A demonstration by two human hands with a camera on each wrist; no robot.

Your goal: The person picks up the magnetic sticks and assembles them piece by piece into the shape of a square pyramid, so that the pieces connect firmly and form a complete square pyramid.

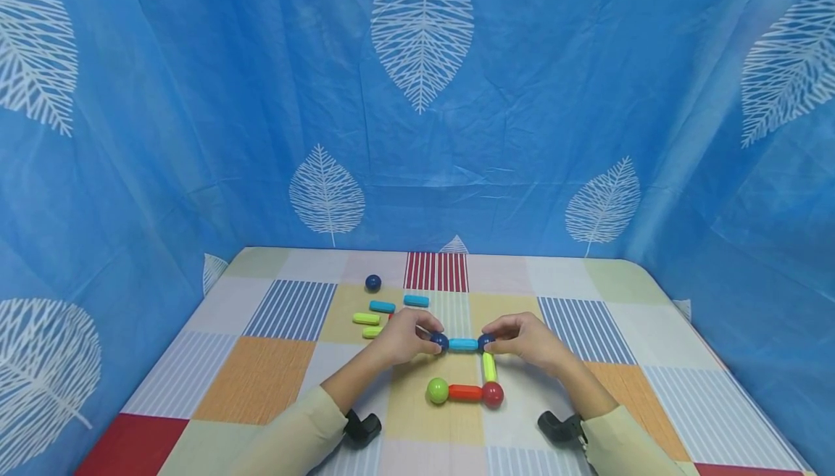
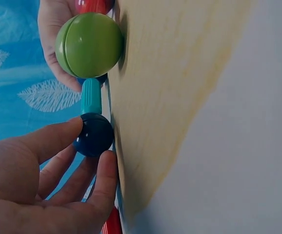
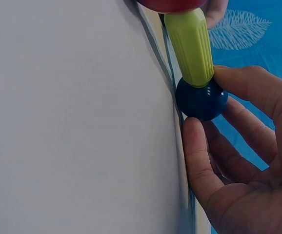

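Your left hand point(image 1: 401, 338) pinches a dark blue ball point(image 1: 439, 340) between thumb and fingertips; the left wrist view shows the thumb point(image 2: 53, 139) on one side of that ball and a finger point(image 2: 104, 180) curled under it. Your right hand point(image 1: 525, 338) pinches a second dark blue ball point(image 1: 485, 342) the same way, thumb and forefinger closed around it. A short light blue stick point(image 1: 463, 344) runs straight between the two balls and touches both, so you hold the row at its two ends, low over the checked tablecloth point(image 1: 261, 374).

From the right-hand ball a yellow-green stick point(image 1: 488, 366) runs back toward you to a red ball point(image 1: 492, 394). A red stick point(image 1: 465, 392) joins that red ball to a green ball point(image 1: 438, 390) on its left. The chain forms three sides of a square, open on your left side between the green ball and the ball in your left hand.

Beyond your left hand lie loose pieces: two light blue sticks point(image 1: 415, 301), two yellow-green sticks point(image 1: 366, 319), and, farther off, a lone dark blue ball point(image 1: 372, 282). Blue leaf-printed cloth point(image 1: 417, 99) hangs behind and to both sides of the table.
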